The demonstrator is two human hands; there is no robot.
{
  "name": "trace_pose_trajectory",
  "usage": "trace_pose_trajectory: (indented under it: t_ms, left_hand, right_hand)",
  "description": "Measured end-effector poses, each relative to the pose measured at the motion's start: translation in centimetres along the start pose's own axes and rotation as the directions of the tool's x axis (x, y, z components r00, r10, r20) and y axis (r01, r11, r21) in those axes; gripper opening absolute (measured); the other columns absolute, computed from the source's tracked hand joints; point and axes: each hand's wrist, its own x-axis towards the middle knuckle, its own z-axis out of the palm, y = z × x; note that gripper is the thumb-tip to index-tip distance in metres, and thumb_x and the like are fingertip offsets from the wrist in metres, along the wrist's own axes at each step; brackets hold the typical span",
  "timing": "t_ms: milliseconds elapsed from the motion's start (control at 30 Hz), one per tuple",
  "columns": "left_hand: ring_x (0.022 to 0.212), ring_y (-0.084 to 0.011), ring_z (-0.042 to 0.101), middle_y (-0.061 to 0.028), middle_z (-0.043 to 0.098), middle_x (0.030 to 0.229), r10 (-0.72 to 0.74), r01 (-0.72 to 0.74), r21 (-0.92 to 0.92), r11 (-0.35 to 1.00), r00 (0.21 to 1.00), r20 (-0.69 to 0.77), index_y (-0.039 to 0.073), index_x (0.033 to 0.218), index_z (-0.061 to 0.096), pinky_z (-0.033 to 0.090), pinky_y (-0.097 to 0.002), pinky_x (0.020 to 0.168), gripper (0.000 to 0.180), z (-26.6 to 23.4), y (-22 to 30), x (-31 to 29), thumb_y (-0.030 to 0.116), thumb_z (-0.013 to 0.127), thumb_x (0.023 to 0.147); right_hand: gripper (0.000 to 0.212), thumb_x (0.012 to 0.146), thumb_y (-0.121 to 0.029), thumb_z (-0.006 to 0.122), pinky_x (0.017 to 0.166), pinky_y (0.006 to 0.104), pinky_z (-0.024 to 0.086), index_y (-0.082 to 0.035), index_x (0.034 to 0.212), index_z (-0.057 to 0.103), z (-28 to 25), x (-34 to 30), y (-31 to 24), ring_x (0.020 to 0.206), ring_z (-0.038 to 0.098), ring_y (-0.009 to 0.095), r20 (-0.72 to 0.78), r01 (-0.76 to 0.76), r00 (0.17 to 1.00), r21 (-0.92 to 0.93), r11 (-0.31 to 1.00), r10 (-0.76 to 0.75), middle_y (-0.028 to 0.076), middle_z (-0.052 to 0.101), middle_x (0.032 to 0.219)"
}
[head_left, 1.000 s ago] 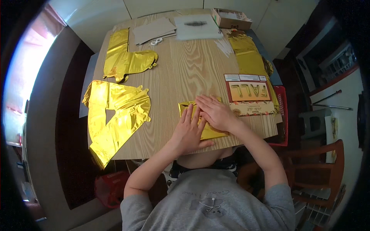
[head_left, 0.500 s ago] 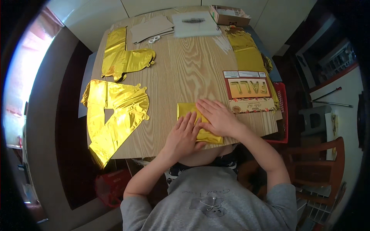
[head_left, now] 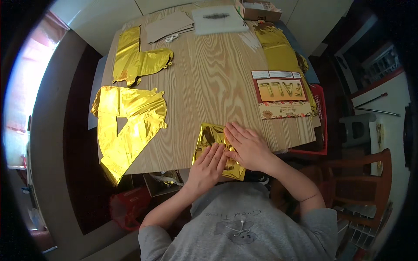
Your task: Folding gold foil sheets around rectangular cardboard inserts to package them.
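Observation:
A folded gold foil balloon [head_left: 210,130] lies at the near edge of the table, its lower part hanging over the edge toward me. My left hand [head_left: 206,166] rests on its left part, fingers stretched out. My right hand [head_left: 247,146] lies flat across its upper right, fingertips pointing up and left. The two hands nearly meet over the foil and cover much of it. Left of them, a flat gold foil balloon [head_left: 143,124] with a hole in it overhangs the table's left front. Behind that sits another gold balloon [head_left: 148,61], L-shaped.
A red and orange printed packet [head_left: 263,104] lies on the right, beside more gold foil [head_left: 274,54]. At the back are grey-brown card sheets [head_left: 167,28], a white ribbon roll [head_left: 171,38], a translucent sheet [head_left: 217,26] and a cardboard box [head_left: 261,14]. A wooden chair [head_left: 361,178] stands right.
Both hands and the folded foil have moved nearer to me, so the foil now hangs over the table edge. The foil looks more spread out. My view has shifted slightly.

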Motion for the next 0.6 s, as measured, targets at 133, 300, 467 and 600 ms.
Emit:
trace_pose_trajectory:
  t_ms: [133, 300, 467, 600]
  left_hand:
    - [0.118, -0.0306, 0.058, -0.017, 0.061, 0.125, -0.065, 0.044, -0.206, 0.978, 0.993, -0.095, -0.001, 0.123, 0.058, 0.043, -0.0412, 0.103, 0.042, -0.7, -0.2, 0.0, 0.011, 0.059, 0.083]
    - [0.103, -0.0237, 0.066, -0.0093, 0.068, 0.111, -0.466, 0.38, -0.852, 0.359, 0.864, 0.189, 0.004, 0.119, 0.06, 0.052, -0.0364, 0.092, 0.029, -4.3, -1.9, -0.5, 0.005, 0.055, 0.091]
    - [0.114, -0.026, 0.059, -0.0126, 0.059, 0.125, -0.47, 0.19, -0.714, -0.673, 0.636, 0.612, 0.002, 0.131, 0.048, 0.05, -0.0439, 0.097, 0.037, -5.3, -2.7, 0.9, 0.016, 0.056, 0.097]
    - [0.114, -0.0262, 0.059, -0.0136, 0.057, 0.128, -0.424, 0.093, -0.649, -0.755, 0.686, 0.591, 0.001, 0.132, 0.047, 0.051, -0.0412, 0.095, 0.041, -3.6, -1.9, 1.2, 0.02, 0.057, 0.097]
  right_hand:
    - [0.071, 0.095, -0.053, 0.046, 0.114, 0.0409, 0.026, 0.002, 0.14, 0.043, -1.5, -0.3, 1.8, 0.14, 0.034, 0.031, 0.118, 0.065, 0.988, 0.266, 0.962, -0.1, 0.019, 0.042, 0.146]
    - [0.078, 0.085, -0.053, 0.065, 0.115, 0.0403, 0.025, -0.001, 0.14, 0.045, -3.7, -0.3, 5.3, 0.138, 0.037, 0.026, 0.162, -0.048, 0.968, 0.867, 0.496, -0.189, 0.013, 0.047, 0.143]
    - [0.046, 0.091, -0.022, 0.069, 0.093, 0.029, 0.047, 0.003, 0.127, 0.054, -4.1, 2.0, 2.3, 0.106, 0.059, 0.013, 0.133, -0.134, 0.988, 0.991, 0.006, 0.076, 0.007, 0.063, 0.114]
    - [0.031, 0.095, -0.013, 0.062, 0.087, 0.0258, 0.049, 0.003, 0.12, 0.056, -5.0, 4.2, 1.3, 0.099, 0.06, 0.01, 0.161, -0.162, 0.968, 0.987, -0.01, 0.194, 0.005, 0.064, 0.109]
